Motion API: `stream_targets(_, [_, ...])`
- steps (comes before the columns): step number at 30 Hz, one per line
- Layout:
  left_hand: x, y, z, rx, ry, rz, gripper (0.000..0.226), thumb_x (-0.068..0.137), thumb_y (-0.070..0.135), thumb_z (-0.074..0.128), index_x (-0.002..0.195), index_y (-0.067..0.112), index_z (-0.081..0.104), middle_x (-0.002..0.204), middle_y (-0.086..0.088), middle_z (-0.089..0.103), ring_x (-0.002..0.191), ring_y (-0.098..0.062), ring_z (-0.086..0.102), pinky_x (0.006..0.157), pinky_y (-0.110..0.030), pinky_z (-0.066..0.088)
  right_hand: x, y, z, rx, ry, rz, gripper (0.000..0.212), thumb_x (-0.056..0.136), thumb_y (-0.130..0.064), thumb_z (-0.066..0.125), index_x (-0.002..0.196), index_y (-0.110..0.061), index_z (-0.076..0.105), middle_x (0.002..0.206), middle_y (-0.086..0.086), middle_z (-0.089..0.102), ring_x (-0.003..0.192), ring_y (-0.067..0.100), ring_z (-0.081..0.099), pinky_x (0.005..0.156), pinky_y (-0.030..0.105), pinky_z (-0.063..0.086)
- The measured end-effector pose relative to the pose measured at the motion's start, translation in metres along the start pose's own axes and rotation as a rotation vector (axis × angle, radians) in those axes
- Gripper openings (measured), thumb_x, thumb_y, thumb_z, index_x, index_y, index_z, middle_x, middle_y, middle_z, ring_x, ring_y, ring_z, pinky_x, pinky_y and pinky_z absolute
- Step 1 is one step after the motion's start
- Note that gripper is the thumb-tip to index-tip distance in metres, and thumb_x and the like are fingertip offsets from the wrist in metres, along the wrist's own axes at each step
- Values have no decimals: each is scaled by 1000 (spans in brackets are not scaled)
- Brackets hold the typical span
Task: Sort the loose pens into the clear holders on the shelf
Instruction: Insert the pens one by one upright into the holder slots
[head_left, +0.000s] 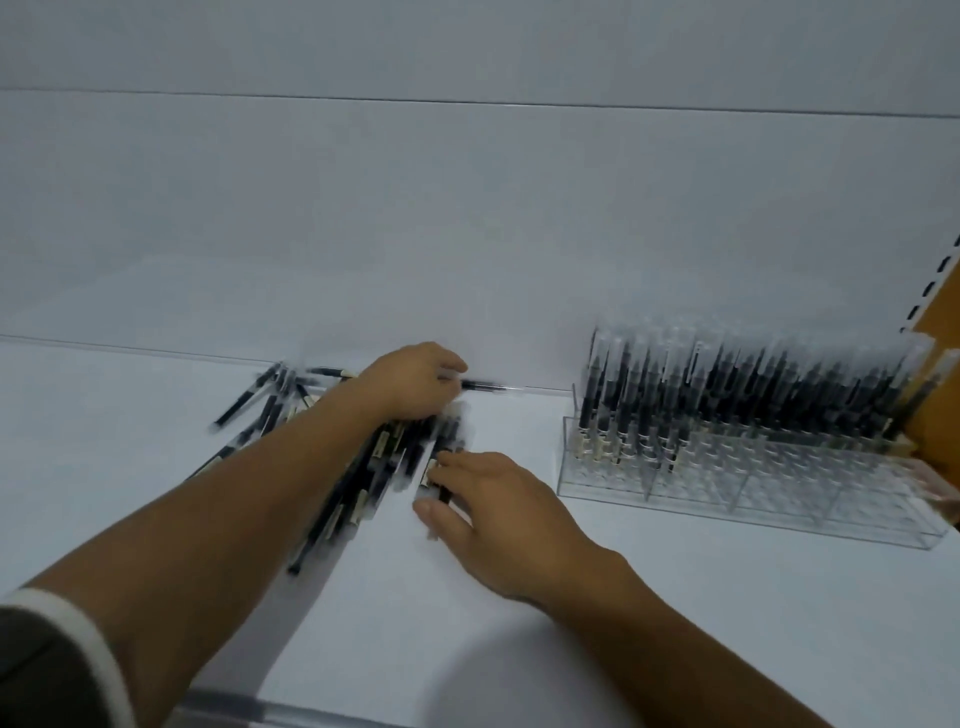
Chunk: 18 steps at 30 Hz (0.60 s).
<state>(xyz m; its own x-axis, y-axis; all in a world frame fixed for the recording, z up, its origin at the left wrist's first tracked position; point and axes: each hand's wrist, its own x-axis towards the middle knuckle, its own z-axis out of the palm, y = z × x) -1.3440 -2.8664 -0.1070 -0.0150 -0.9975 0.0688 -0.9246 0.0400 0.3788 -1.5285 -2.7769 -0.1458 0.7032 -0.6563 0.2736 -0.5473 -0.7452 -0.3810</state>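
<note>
A heap of loose black pens (332, 483) lies on the white shelf (675, 623), left of centre. My left hand (415, 382) reaches over the heap's far end, fingers curled down onto pens there; one pen (488, 385) sticks out to the right from under its fingers. My right hand (493, 506) rests at the heap's right edge, thumb and fingers around a few pens (434, 467). The clear holder (753, 499) stands at the right, its back rows full of upright pens (727, 395), its front cells bare. The picture is motion-blurred.
A white back panel (467, 234) rises behind the shelf. An orange-brown upright with slots (940, 322) borders the holder on the right. A clear strip (249, 712) runs along the shelf's front edge.
</note>
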Motion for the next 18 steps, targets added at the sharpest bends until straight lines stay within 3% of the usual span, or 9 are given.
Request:
stream_targets(4, [18, 7, 10, 164, -2, 76, 27, 94, 24, 55, 120, 25, 64, 120, 3, 60, 102, -16, 55, 85, -28, 42, 0, 2, -2, -5, 70, 44, 27, 97, -44, 45, 95, -25, 63, 97, -13, 60, 90, 11, 50, 73, 28, 41])
stream_targets(12, [31, 12, 16, 515, 93, 235, 28, 96, 26, 49, 118, 29, 66, 119, 2, 59, 101, -20, 59, 79, -32, 46, 4, 3, -8, 25, 78, 101, 25, 94, -36, 54, 110, -23, 67, 107, -6, 55, 94, 13, 55, 81, 29, 47])
stream_targets(15, [31, 13, 15, 564, 85, 272, 26, 96, 27, 49, 115, 27, 67, 116, 3, 60, 96, -19, 60, 74, -30, 45, 2, 4, -10, 24, 78, 126, 24, 93, -40, 54, 110, -26, 64, 103, -8, 53, 89, 12, 54, 74, 26, 42])
stream_targets(18, [30, 21, 11, 471, 153, 296, 19, 94, 28, 53, 106, 21, 66, 108, 2, 60, 88, -20, 59, 70, -30, 43, -1, 5, -12, -10, 62, 152, 21, 91, -48, 53, 96, -29, 61, 86, -11, 56, 78, 13, 55, 63, 27, 35])
